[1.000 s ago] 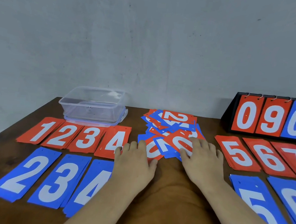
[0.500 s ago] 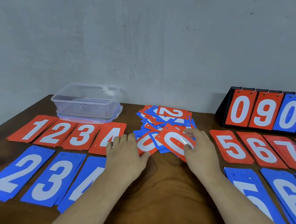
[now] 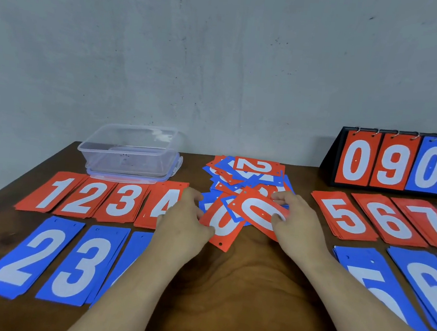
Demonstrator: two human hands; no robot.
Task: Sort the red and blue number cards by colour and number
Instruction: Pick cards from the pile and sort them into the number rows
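Leftmost, red piles (image 3: 124,201) and blue piles (image 3: 80,261) lie sorted on the counter (image 3: 239,289). At the mixed heap (image 3: 248,175), the left hand (image 3: 184,226) grips a red 0 card (image 3: 223,226); the right hand (image 3: 298,227) pinches a second red 0 card (image 3: 257,211). More sorted piles (image 3: 346,216) lie rightward.

A dark brown wooden table (image 3: 239,289) is seen, its top smooth and polished, with swirling grain and a soft sheen. The thin red and blue number cards (image 3: 255,211) laid on it are of smooth, stiff sheet, seemingly plastic, with a matt face. At the table's far left, a clear rectangular plastic box (image 3: 132,153) looks glossy and slightly clouded. At its far right, a black flip scoreboard (image 3: 329,161) is bound with bright metal rings (image 3: 396,134). Behind the table, a grey plaster wall (image 3: 223,58) looks matt and rough.
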